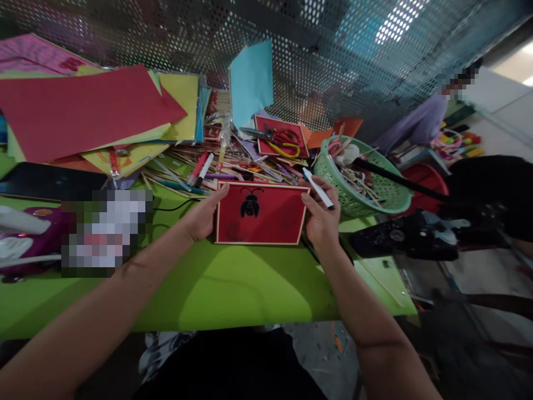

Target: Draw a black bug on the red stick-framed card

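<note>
A red rectangular panel [266,225] edged with pale wooden strips is held up over the green table. It bears a black beetle-like drawing [250,204] near its top, and fainter dark marks lower down. My left hand [204,214] grips the panel's left edge, thumb on the front face. On the opposite edge, my right hand [322,214] pinches the panel with its thumb in front. That same hand also keeps a white marker pen [320,190] between its fingers, slanting across them. The fingers behind the panel are hidden.
Sticks, markers and scissors [278,139] pile up behind the panel. A green basket [362,205] stands right of my right hand, near a black device [408,236]. Coloured paper [83,111], a dark phone-like slab [52,180] and a purple tool [31,239] lie left.
</note>
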`<action>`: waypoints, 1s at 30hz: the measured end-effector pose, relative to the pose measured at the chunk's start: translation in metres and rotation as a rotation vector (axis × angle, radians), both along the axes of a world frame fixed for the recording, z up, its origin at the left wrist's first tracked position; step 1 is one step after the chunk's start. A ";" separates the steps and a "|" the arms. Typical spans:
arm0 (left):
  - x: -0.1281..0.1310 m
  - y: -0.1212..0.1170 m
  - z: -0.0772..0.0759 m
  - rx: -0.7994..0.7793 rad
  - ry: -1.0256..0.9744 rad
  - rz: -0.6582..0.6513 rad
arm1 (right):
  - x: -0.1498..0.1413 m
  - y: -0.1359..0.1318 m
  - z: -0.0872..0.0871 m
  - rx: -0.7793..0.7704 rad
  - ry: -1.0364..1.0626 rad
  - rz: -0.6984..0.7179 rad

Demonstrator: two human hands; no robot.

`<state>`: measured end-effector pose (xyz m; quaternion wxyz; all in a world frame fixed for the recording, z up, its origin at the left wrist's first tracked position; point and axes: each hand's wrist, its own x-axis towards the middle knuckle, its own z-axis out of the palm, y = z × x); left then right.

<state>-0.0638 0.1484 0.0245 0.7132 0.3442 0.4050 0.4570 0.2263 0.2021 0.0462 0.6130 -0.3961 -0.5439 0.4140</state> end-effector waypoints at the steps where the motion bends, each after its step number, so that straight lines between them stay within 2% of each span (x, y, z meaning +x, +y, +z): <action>1: 0.000 0.000 0.000 -0.002 -0.001 -0.005 | -0.001 -0.001 0.000 -0.011 0.009 -0.004; 4: 0.001 -0.001 0.001 -0.026 0.001 -0.002 | -0.002 -0.003 0.001 -0.028 0.013 -0.011; 8: 0.003 -0.001 0.005 -0.067 -0.015 0.023 | -0.001 -0.002 0.006 0.080 -0.047 -0.062; 13: 0.005 0.000 0.005 -0.046 -0.078 0.013 | 0.006 -0.004 0.026 0.253 -0.104 -0.216; 15: 0.006 0.000 0.005 -0.077 -0.093 0.017 | 0.005 -0.009 0.036 0.325 -0.128 -0.219; 17: 0.006 -0.001 0.006 -0.092 -0.109 0.017 | 0.000 -0.016 0.045 0.372 -0.149 -0.151; 19: 0.006 -0.004 0.008 -0.082 -0.139 -0.001 | -0.009 -0.021 0.052 0.367 -0.162 -0.022; 23: 0.007 -0.007 0.012 -0.090 -0.201 -0.027 | -0.025 -0.021 0.052 0.307 -0.158 0.228; 26: 0.007 -0.006 0.014 -0.104 -0.216 0.010 | -0.027 -0.016 0.044 0.262 -0.157 0.278; 30: 0.008 -0.004 0.015 -0.176 -0.198 0.060 | -0.016 -0.014 0.032 0.218 -0.177 0.258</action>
